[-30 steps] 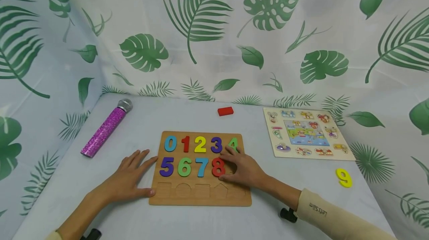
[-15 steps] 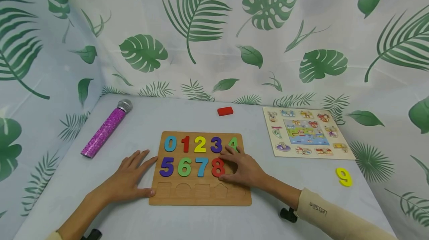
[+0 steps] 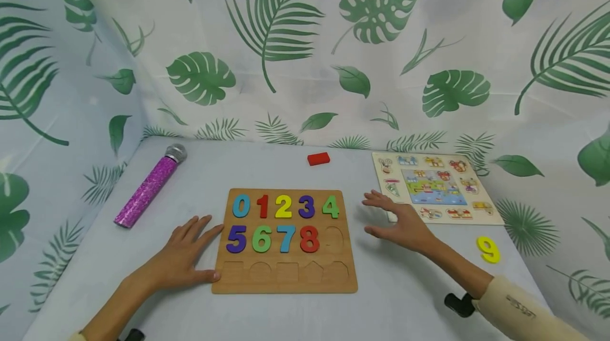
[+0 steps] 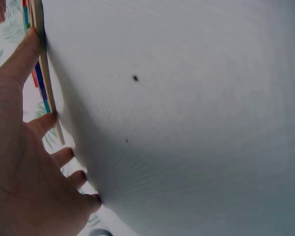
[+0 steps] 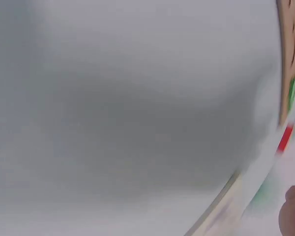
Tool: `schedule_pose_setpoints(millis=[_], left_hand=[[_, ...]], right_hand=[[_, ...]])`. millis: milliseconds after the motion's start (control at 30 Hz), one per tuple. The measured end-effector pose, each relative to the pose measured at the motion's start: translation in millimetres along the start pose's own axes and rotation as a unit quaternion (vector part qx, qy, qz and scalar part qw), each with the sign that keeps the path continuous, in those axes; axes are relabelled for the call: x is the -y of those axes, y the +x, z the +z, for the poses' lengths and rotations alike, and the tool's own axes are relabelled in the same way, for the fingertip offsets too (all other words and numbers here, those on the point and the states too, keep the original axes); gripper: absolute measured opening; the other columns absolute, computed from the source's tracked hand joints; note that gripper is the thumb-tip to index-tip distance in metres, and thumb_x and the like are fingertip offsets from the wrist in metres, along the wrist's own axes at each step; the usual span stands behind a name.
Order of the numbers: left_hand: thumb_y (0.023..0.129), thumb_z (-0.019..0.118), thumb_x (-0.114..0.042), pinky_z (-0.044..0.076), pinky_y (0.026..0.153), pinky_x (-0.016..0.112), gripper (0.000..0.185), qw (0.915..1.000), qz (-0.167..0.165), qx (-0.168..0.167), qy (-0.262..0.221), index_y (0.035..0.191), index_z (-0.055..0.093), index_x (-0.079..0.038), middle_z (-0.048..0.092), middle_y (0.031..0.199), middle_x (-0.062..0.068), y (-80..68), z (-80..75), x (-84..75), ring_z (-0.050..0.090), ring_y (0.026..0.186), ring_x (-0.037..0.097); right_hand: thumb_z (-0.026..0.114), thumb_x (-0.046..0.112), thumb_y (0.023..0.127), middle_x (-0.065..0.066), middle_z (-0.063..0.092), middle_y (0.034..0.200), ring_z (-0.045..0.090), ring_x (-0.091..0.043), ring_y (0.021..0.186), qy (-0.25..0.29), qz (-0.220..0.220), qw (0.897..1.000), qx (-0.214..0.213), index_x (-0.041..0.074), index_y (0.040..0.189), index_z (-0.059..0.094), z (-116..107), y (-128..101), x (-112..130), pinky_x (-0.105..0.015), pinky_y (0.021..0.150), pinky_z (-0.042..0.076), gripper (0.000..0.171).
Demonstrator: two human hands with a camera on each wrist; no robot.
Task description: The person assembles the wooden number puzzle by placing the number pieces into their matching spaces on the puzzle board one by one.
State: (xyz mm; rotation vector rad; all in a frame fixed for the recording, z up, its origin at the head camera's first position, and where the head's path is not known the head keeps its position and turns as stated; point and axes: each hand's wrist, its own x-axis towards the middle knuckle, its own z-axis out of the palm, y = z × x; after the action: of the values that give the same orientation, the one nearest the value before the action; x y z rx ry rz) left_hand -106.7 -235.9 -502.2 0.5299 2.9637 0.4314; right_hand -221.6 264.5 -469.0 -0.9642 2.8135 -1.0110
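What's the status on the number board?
Left hand flat against board. Right hand open, off it. Nine slot empty; 9 lies right. Nothing between.

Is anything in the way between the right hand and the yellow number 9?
Nothing visible is. The right hand hovers open beside the wooden number puzzle board, and only bare white tablecloth lies between it and the yellow wooden number 9.

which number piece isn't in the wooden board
The yellow 9: it lies loose on the table, right of the board, while 0 to 8 sit in their slots.
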Motion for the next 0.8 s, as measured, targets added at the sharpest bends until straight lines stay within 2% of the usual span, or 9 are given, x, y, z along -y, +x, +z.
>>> schedule_pose_setpoints(millis=[167, 267, 367, 467, 600, 800], left_hand=[[0.068, 0.052, -0.079, 0.013, 0.105, 0.061, 0.099, 1.0, 0.002, -0.002, 0.007, 0.147, 0.029, -0.024, 0.018, 0.151, 0.013, 0.8, 1.4, 1.3, 0.011, 0.136, 0.041], [0.068, 0.052, -0.079, 0.013, 0.105, 0.061, 0.099, 1.0, 0.003, -0.002, 0.006, 0.147, 0.029, -0.023, 0.018, 0.151, 0.013, 1.0, 1.8, 1.7, 0.012, 0.136, 0.041], [0.068, 0.052, -0.079, 0.013, 0.105, 0.061, 0.099, 1.0, 0.004, -0.002, 0.005, 0.147, 0.029, -0.023, 0.019, 0.151, 0.013, 0.3, 1.9, 1.8, 0.012, 0.135, 0.041], [0.068, 0.052, -0.079, 0.013, 0.105, 0.061, 0.1, 1.0, 0.002, -0.003, 0.004, 0.147, 0.03, -0.023, 0.019, 0.151, 0.013, -0.5, 1.9, 1.5, 0.012, 0.135, 0.041], [0.068, 0.053, -0.079, 0.013, 0.105, 0.062, 0.099, 1.0, 0.0, -0.003, 0.005, 0.147, 0.03, -0.023, 0.019, 0.151, 0.014, -0.6, 1.9, 0.6, 0.012, 0.135, 0.042], [0.068, 0.053, -0.079, 0.014, 0.104, 0.062, 0.099, 1.0, 0.003, -0.008, 0.004, 0.147, 0.03, -0.023, 0.02, 0.15, 0.014, -0.3, 2.4, 1.1, 0.013, 0.135, 0.042]], right_hand=[[0.078, 0.038, 0.074, 0.002, 0.045, 0.139, 0.035, -0.022, 0.131, -0.05, 0.045, 0.998, -0.007, 0.021, 0.127, 0.058, -37, -43, -42, -0.062, 0.095, 0.03, 0.06], [0.08, 0.036, 0.072, -0.001, 0.047, 0.138, 0.036, -0.023, 0.13, -0.084, 0.08, 0.993, -0.016, 0.02, 0.128, 0.058, -56, -71, -66, -0.063, 0.09, 0.032, 0.062], [0.079, 0.037, 0.073, -0.007, 0.047, 0.138, 0.036, -0.03, 0.129, -0.115, 0.115, 0.986, -0.022, 0.019, 0.129, 0.057, -74, -99, -85, -0.061, 0.086, 0.035, 0.063], [0.077, 0.038, 0.075, -0.016, 0.044, 0.138, 0.039, -0.043, 0.123, -0.146, 0.148, 0.978, -0.015, 0.017, 0.131, 0.054, -90, -122, -99, -0.062, 0.08, 0.035, 0.063], [0.077, 0.038, 0.075, -0.025, 0.042, 0.136, 0.039, -0.052, 0.116, -0.162, 0.171, 0.972, -0.01, 0.013, 0.13, 0.053, -108, -144, -113, -0.067, 0.077, 0.034, 0.065], [0.075, 0.045, 0.074, -0.025, 0.039, 0.138, 0.026, -0.049, 0.128, -0.182, 0.203, 0.962, 0.02, 0.011, 0.133, 0.05, -121, -158, -129, -0.073, 0.079, 0.029, 0.072]])
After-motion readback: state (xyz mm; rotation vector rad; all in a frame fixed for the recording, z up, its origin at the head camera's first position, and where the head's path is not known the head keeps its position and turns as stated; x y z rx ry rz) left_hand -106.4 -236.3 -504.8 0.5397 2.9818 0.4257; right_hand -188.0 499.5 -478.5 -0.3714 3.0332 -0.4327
